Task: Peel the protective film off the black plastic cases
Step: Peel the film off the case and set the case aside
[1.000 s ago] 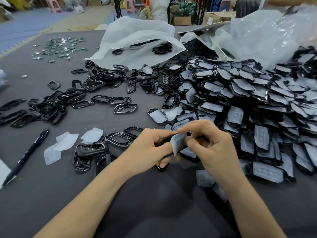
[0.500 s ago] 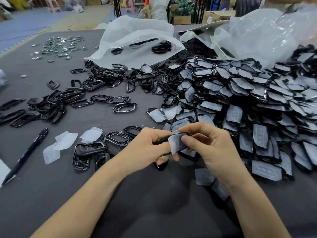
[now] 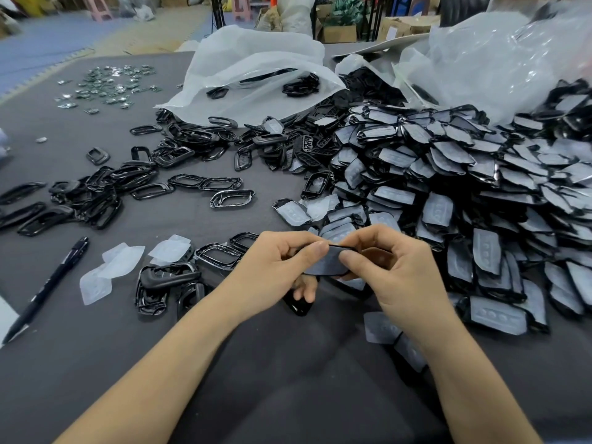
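Beside the heaped cases (image 3: 448, 174), both hands — left (image 3: 275, 270), right (image 3: 397, 270) — pinch one filmed case (image 3: 326, 262); pen (image 3: 48, 286) far left.

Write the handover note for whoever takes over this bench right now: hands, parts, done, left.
Left hand: pinches the held case, thumb on top.
Right hand: pinches the same case at its right end.
Film on the held case looks not yet peeled off.
Done: a few loose films and bare cases lie on the table to the left.
Left: the big pile of filmed cases on the right.
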